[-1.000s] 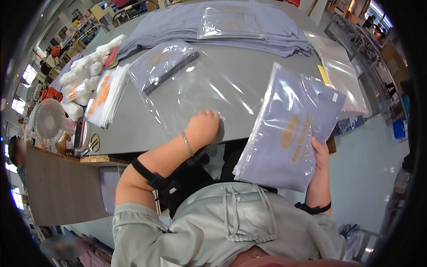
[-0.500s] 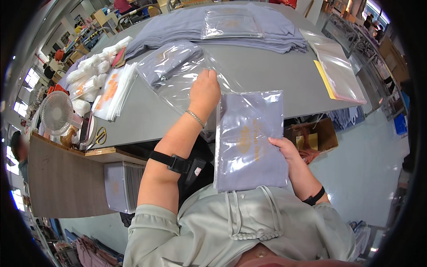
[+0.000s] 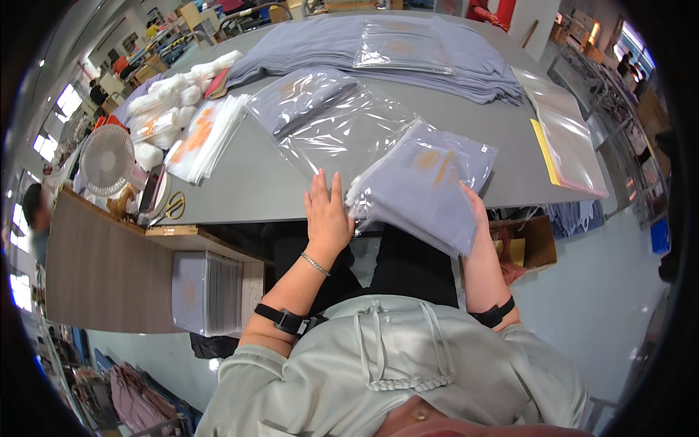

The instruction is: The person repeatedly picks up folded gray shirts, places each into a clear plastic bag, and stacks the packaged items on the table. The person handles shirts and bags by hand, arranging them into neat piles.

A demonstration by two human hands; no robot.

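My right hand (image 3: 478, 215) grips the right edge of a folded lavender-grey cloth in a clear plastic bag (image 3: 429, 186), which has gold print on its front. The bagged cloth is tilted over the table's front edge, its far end above the tabletop. Beside its left edge, my left hand (image 3: 328, 215) has its fingers stretched out flat and holds nothing; whether its thumb touches the bag is unclear. Just beyond lies a partly bagged folded cloth (image 3: 302, 95), with the loose clear end of its bag (image 3: 342, 142) spread toward me.
Lavender-grey cloths (image 3: 291, 45) lie piled at the back, a bagged one (image 3: 403, 47) on top. Clear bags (image 3: 575, 149) lie at right; white bundles (image 3: 166, 102), a fan (image 3: 107, 160) and yellow-handled scissors (image 3: 175, 206) at left. Below stand a shelf of bagged cloths (image 3: 191, 295) and a cardboard box (image 3: 540, 244).
My left hand has let go of the loose bag on the table and come back toward me, its fingers opening. The bagged cloth in my right hand has moved forward and tilted over the table's edge.
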